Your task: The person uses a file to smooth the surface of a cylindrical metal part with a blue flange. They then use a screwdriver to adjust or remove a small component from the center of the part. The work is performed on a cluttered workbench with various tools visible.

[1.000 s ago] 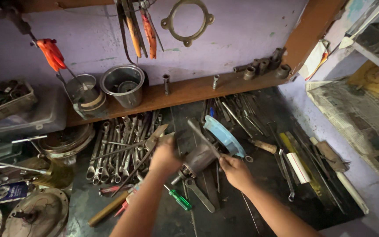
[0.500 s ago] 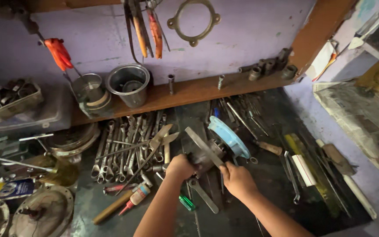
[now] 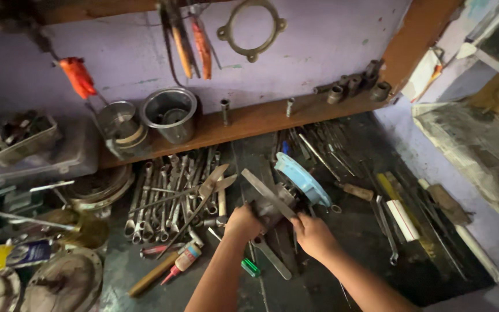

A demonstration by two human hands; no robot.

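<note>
A grey metal part [image 3: 272, 205], blocky and dirty, like a small motor or pump housing, sits at the middle of the dark table [image 3: 353, 254], just near of a round light-blue cover [image 3: 298, 179] that it seems to touch. A long flat metal bar [image 3: 264, 192], perhaps a file, lies slantwise across its top. Both hands are clamped on the part: the left hand [image 3: 242, 222] wraps its left flank, the right hand [image 3: 313, 234] its near right corner, fingers curled tight, the two hands close together but not touching.

By the look of it the part is solid cast metal, so likely heavy for its bulk, quite stiff, and not fragile. It is probably oily and apt to slip, with edges that could bite. The broad flanks where the hands now sit seem the safest hold; the loose bar on top could slide off if the part tilts.

Left of the hands lies a row of spanners [image 3: 163, 196] with long shears [image 3: 203, 193] across them, and nearer, a green-handled screwdriver [image 3: 249, 267] and a small red-tipped tube [image 3: 181, 261]. To the right are more loose tools and a white roll [image 3: 402, 219]. On the far wooden shelf [image 3: 249, 121] stand steel bowls [image 3: 168, 112] and sockets [image 3: 353, 86]; a metal ring [image 3: 252, 29] hangs on the purple wall above.
</note>
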